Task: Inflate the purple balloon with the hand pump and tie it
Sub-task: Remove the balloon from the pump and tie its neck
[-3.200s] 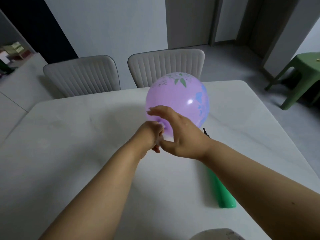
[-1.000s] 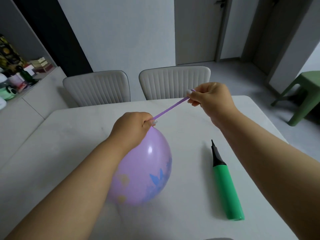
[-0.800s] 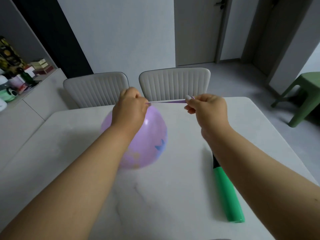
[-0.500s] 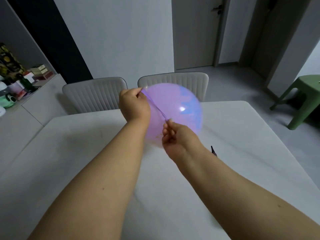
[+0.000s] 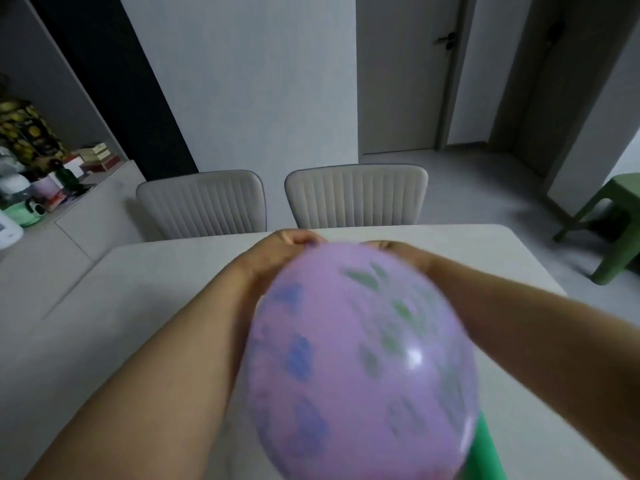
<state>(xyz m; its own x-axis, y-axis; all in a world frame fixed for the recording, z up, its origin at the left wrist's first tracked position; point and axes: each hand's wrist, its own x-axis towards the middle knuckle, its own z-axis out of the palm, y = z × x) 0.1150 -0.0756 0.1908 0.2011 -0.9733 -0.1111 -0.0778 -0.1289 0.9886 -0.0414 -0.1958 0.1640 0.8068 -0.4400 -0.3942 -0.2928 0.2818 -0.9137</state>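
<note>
Over white table [image 5: 145, 306], purple balloon [image 5: 360, 358] bulges below both hands' fingers [image 5: 294, 237].

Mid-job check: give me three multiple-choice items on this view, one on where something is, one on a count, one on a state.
1. Where is the green pump?
A. on the table, partly behind the balloon
B. on a chair
C. in the left hand

2. How many chairs stand at the table's far side?
A. one
B. two
C. four

3. What state is the balloon in?
A. flat
B. inflated
C. burst

Answers: 1 A, a green strip shows at the balloon's lower right; 2 B, two ribbed backs side by side; 3 B, it is round and full, with both hands at its far end.
</note>
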